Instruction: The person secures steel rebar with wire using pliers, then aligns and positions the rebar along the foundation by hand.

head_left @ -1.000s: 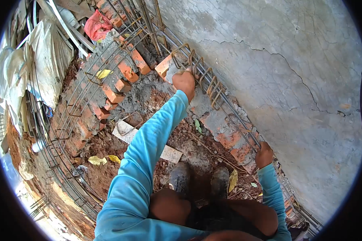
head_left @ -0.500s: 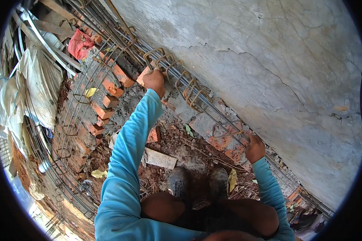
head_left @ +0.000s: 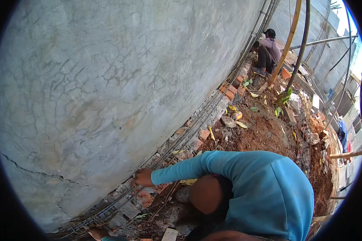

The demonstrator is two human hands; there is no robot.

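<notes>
Grey cracked plaster now fills the left and centre of your head view, where half a second ago the wall [head_left: 120, 88] took up only the upper right; the steel bars [head_left: 107, 209] lie along its foot over bricks and rubble, running from the lower left up to the top; your right hand [head_left: 144, 177] was low at the right and now shows left of centre, curled closed round the bars as far as its visible side tells; your left hand [head_left: 97, 233], earlier plain near the upper middle, sits at the bottom edge beside the bent stirrups [head_left: 90, 222], cut off so that you cannot tell how far it is open or what it has hold of; a co-worker [head_left: 269, 52] crouching by the far bars, a yellow can [head_left: 237, 115] and reddish soil [head_left: 265, 134] have come into sight.
</notes>
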